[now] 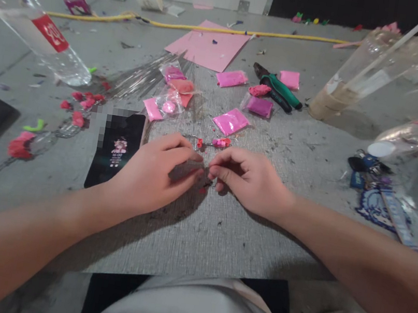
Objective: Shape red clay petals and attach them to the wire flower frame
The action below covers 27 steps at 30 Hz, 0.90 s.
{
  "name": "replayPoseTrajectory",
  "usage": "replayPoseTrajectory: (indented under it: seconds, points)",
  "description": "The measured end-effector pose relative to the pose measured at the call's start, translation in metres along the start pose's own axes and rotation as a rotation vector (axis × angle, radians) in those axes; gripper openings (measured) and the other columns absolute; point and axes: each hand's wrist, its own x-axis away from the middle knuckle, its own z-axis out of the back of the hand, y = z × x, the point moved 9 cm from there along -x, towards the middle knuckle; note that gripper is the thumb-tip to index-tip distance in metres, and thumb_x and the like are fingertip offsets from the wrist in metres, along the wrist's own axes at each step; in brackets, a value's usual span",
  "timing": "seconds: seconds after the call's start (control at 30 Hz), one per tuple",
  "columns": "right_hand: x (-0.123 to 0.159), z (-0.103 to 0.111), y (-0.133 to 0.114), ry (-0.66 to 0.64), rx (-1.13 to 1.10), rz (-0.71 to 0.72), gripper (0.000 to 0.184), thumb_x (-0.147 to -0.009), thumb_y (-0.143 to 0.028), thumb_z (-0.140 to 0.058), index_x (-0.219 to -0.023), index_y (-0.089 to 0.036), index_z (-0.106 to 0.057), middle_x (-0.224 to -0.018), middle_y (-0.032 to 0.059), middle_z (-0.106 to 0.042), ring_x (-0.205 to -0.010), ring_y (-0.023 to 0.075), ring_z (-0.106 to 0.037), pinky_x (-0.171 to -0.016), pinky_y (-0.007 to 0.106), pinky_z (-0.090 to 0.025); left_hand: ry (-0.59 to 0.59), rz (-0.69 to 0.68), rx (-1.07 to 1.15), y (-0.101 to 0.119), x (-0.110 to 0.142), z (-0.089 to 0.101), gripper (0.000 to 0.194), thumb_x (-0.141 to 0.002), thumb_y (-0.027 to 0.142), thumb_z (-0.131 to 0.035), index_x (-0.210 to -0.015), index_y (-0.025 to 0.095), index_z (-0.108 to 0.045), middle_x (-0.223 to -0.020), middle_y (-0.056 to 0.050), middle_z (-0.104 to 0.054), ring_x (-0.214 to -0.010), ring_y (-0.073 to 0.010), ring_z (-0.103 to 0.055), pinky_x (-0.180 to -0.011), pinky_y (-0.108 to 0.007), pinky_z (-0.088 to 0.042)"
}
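Observation:
My left hand (160, 170) and my right hand (250, 181) meet fingertip to fingertip above the grey table (187, 247). The right thumb and index finger pinch together; anything between them is too small to make out. Curled toward that pinch, the left thumb and fingers nearly close, and their contents cannot be made out either. Just beyond the fingers lie small pink and red clay-like pieces (221, 142) on what looks like thin wire. Left of my left hand, a phone (102, 174) with a lit screen lies flat.
Several pink packets (232, 122) and green-handled pliers (280, 88) lie ahead, before a pink sheet (213, 47). A bundle of thin wires (142, 76) and red clay flowers (21, 145) lie left. Bottles (58, 45) stand on both sides; keychains (382, 203) lie right. A yellow cable (212, 30) crosses behind.

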Motion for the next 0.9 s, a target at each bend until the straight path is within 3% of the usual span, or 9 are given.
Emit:
replayPoseTrajectory:
  seconds: [0.13, 0.3, 0.53, 0.67, 0.77, 0.9]
  points:
    - [0.002, 0.000, 0.008, 0.014, -0.123, -0.072, 0.021, -0.087, -0.034, -0.079, -0.088, -0.018, -0.066, -0.071, -0.0014, -0.069, -0.057, 0.0125, -0.070, -0.053, 0.023, -0.056, 0.062, 0.053, 0.112, -0.001, 0.000, 0.006, 0.015, -0.094, 0.025, -0.068, -0.103, 0.016, -0.074, -0.102, -0.005, -0.065, -0.082, -0.0141, -0.063, -0.073, -0.027, -0.051]
    - [0.003, 0.000, 0.004, 0.013, -0.056, -0.040, 0.028, -0.081, -0.037, -0.085, -0.077, -0.017, -0.065, -0.061, -0.0022, -0.067, -0.052, 0.0127, -0.066, -0.048, 0.022, -0.051, 0.067, 0.076, 0.186, -0.002, 0.001, 0.005, 0.010, -0.093, 0.023, -0.067, -0.098, 0.016, -0.074, -0.097, -0.003, -0.064, -0.073, -0.0111, -0.059, -0.067, -0.025, -0.049]
    - [0.006, 0.004, -0.016, 0.048, 0.156, 0.144, 0.019, -0.100, -0.027, -0.063, -0.090, -0.015, -0.075, -0.068, -0.0004, -0.072, -0.058, 0.0099, -0.069, -0.057, 0.021, -0.052, 0.022, 0.103, 0.225, -0.007, 0.000, 0.001, 0.010, -0.094, 0.023, -0.066, -0.097, 0.018, -0.074, -0.098, -0.003, -0.066, -0.076, -0.0123, -0.060, -0.068, -0.027, -0.047]
    - [0.010, 0.009, -0.027, 0.133, 0.213, 0.200, 0.007, -0.092, -0.020, -0.074, -0.087, -0.015, -0.077, -0.072, 0.0003, -0.076, -0.062, 0.0098, -0.068, -0.057, 0.020, -0.051, 0.051, 0.153, 0.303, -0.011, 0.001, 0.002, 0.010, -0.095, 0.024, -0.066, -0.094, 0.019, -0.075, -0.094, -0.003, -0.069, -0.079, -0.0139, -0.062, -0.070, -0.028, -0.048]
    - [0.016, 0.008, -0.043, 0.167, 0.311, 0.317, 0.012, -0.086, -0.022, -0.082, -0.077, -0.016, -0.077, -0.065, -0.0018, -0.072, -0.053, 0.0069, -0.058, -0.052, 0.020, -0.044, 0.058, 0.206, 0.411, -0.012, 0.001, 0.002, 0.011, -0.095, 0.026, -0.066, -0.092, 0.020, -0.075, -0.092, -0.003, -0.070, -0.080, -0.0146, -0.064, -0.068, -0.028, -0.048]
    - [0.031, -0.001, -0.070, 0.134, 0.406, 0.617, 0.010, -0.096, -0.023, -0.071, -0.092, -0.016, -0.076, -0.079, 0.0032, -0.074, -0.072, 0.0112, -0.064, -0.070, 0.024, -0.053, -0.007, 0.334, 0.569, -0.008, 0.004, -0.004, 0.014, -0.095, 0.029, -0.067, -0.089, 0.019, -0.074, -0.086, -0.002, -0.073, -0.076, -0.0142, -0.066, -0.066, -0.025, -0.050]
